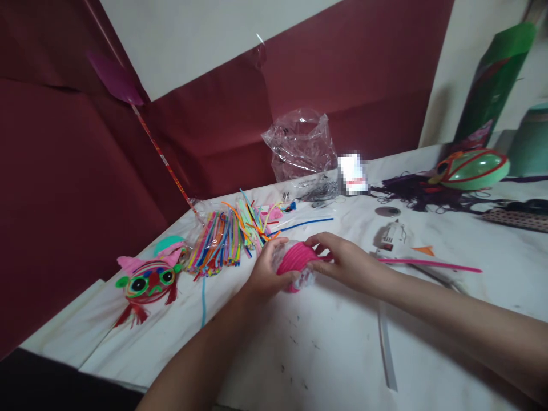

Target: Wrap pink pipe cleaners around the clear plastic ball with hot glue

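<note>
- Pink ball (294, 261), a small round clear-plastic shell wound in hot-pink fuzzy pipe cleaner, is held just above the white marbled tabletop (325, 342), between the two hands and near the middle of the view.
- It looks very light. The shell is probably thin and hollow, so a hard squeeze may dent or crack it.
- The fuzzy winding is soft and gives good grip. The bare plastic showing at the underside looks smooth and slippery.
- The wire core bends easily, so the loops could slide off the curve if pushed sideways.
- The safest hold is probably across the wound part, with pressure spread over several fingers rather than a pinch on the bare shell.
- The left hand (266, 277) cups the pink ball from its left and underside. Its fingers (277, 246) curl closed around it and touch the winding.
- The right hand (347, 264) comes in from the right. Its fingers (319, 238) are closed against the ball's upper right side, on the pink strand.
- A loose pink pipe cleaner (432, 264) lies on the tabletop to the right; whether it joins the winding is hidden by the right hand.
- A bundle of many-coloured pipe cleaners (222, 237) lies just beyond the left hand, and a white glue gun (389, 235) lies near the right one.
</note>
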Available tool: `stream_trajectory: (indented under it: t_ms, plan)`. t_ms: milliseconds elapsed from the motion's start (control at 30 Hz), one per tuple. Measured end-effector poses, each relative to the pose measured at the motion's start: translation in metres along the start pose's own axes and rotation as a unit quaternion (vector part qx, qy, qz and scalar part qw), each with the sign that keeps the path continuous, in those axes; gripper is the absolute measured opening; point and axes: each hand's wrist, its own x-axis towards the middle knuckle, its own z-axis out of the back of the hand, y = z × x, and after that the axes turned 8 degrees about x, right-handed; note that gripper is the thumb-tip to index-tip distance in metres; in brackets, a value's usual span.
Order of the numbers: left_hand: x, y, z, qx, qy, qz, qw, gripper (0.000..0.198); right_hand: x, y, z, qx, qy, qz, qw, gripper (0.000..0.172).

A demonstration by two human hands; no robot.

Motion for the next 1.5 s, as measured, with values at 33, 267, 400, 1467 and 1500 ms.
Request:
stream_trajectory:
  t_ms: [33,267,400,1467,1500]
  plan:
    - [0.0,0.0,0.0,-0.02,-0.005,0.01,1.0,0.083,0.0,0.0,0.0,0.0,-0.004,0.006,1.0,0.022]
    - [0.003,0.002,-0.004,-0.167,-0.073,0.072,0.981,0.063,-0.001,0.005,0.01,-0.036,-0.096,0.118,0.988,0.019]
    - [0.006,0.004,-0.006,-0.238,-0.13,0.085,0.959,0.057,-0.005,0.012,0.012,-0.052,-0.132,0.256,0.956,0.014]
    - [-0.003,-0.01,-0.019,-0.265,-0.219,0.101,0.933,0.061,-0.021,-0.001,-0.019,-0.243,0.053,0.281,0.927,0.041]
    - [-0.003,-0.01,-0.019,-0.26,-0.222,0.095,0.935,0.063,-0.021,-0.001,-0.019,-0.233,0.052,0.276,0.931,0.041]
